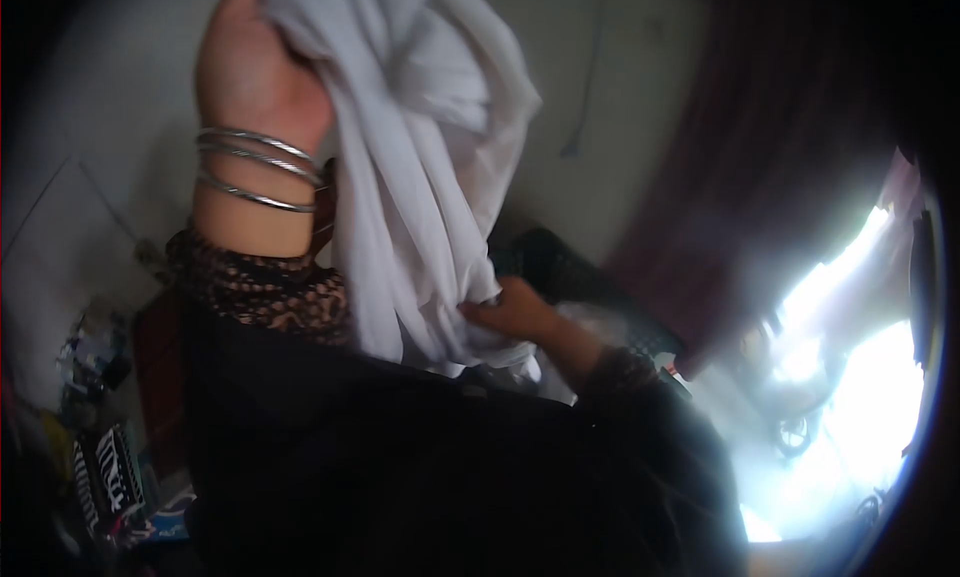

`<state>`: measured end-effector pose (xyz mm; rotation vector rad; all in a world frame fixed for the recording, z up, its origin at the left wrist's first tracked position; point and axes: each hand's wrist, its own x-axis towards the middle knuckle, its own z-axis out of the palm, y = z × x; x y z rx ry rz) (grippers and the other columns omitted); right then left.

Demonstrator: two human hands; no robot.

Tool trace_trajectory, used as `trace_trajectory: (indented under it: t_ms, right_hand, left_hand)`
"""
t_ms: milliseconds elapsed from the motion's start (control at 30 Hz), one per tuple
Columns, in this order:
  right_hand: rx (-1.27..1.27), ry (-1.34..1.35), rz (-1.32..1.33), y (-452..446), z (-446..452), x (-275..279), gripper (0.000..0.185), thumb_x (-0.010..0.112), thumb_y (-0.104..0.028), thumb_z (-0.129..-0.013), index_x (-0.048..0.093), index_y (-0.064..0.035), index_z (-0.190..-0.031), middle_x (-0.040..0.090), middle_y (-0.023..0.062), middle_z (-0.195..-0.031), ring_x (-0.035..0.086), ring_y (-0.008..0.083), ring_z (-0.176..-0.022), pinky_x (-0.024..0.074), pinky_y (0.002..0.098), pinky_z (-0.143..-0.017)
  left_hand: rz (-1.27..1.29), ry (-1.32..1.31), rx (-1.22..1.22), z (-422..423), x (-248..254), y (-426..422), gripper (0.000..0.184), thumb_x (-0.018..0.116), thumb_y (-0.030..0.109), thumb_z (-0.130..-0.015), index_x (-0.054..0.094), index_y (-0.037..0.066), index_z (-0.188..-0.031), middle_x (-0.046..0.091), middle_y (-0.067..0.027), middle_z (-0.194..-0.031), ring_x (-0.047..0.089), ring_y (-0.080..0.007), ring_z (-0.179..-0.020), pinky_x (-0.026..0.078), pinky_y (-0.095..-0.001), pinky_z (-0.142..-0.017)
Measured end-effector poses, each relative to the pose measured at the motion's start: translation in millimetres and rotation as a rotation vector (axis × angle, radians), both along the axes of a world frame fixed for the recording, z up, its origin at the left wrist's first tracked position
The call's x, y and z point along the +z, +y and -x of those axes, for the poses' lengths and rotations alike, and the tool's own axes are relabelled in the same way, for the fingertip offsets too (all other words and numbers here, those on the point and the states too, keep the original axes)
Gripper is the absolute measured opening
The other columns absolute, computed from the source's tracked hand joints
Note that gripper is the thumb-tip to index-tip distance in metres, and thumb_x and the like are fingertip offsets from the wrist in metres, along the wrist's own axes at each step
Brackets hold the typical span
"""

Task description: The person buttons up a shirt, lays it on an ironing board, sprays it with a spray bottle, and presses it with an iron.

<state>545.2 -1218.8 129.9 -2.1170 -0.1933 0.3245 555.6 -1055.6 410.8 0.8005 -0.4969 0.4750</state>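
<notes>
A large white cloth (415,177) hangs in loose folds in front of me. My left hand (255,72) is raised at the upper left, closed on the top of the cloth; its fingers are partly out of frame and behind the fabric. Three silvery bangles circle that wrist, above a brown patterned cuff. Lower down, my right hand (515,312) pinches the right edge of the cloth near its bottom. Whether the cloth is a garment cannot be made out from its folds.
A dark purplish curtain (720,177) hangs at the right beside a very bright opening (860,377), where a wheel (793,436) shows. Several small items and a black-and-white patterned packet (108,472) lie at the lower left. Behind the cloth is a pale wall (560,77).
</notes>
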Motion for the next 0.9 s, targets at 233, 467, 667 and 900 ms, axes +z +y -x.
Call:
trace_trajectory:
  t_ms: [233,467,667,900]
  right_hand:
    - [-0.463,-0.823,0.288,-96.7,-42.8,121.3,0.057,0.072,-0.034,-0.073,0.058,0.0027,-0.114,0.062,0.0226,-0.108,0.061,0.0308,-0.101,0.0483,0.0358,-0.084]
    - [-0.411,-1.177,-0.067,-18.8,10.6,265.5,0.04,0.065,-0.033,-0.079,0.065,0.0011,-0.1,0.066,0.0098,-0.085,0.061,0.0159,-0.079,0.0473,0.0284,-0.071]
    - [-0.154,-0.917,-0.468,93.8,26.6,296.5,0.042,0.06,-0.031,-0.083,0.059,0.0024,-0.108,0.064,0.0124,-0.092,0.061,0.02,-0.08,0.0485,0.0306,-0.071]
    - [0.354,-0.361,-0.748,356.3,134.7,270.6,0.027,0.05,-0.013,-0.084,0.058,-0.0019,-0.108,0.062,0.0095,-0.089,0.059,0.0207,-0.077,0.05,0.0337,-0.065]
  left_hand:
    - [0.067,0.047,0.547,41.2,12.2,143.0,0.043,0.032,0.024,-0.096,0.044,-0.005,-0.125,0.049,-0.0172,-0.127,0.047,-0.029,-0.118,0.035,-0.0401,-0.104]
    - [0.023,0.19,0.835,120.4,-0.4,280.6,0.046,0.036,0.031,-0.095,0.045,-0.002,-0.126,0.053,-0.0146,-0.125,0.05,-0.0285,-0.115,0.039,-0.0394,-0.099]
    - [-0.116,0.345,0.91,218.2,-15.1,455.1,0.048,0.049,0.03,-0.091,0.044,-0.004,-0.125,0.053,-0.0163,-0.123,0.055,-0.0267,-0.107,0.041,-0.0332,-0.095]
    - [-1.106,0.007,0.966,287.2,-83.6,340.4,0.068,0.065,0.027,-0.082,0.031,0.003,-0.136,0.053,-0.0175,-0.116,0.058,-0.029,-0.095,0.047,-0.0376,-0.083]
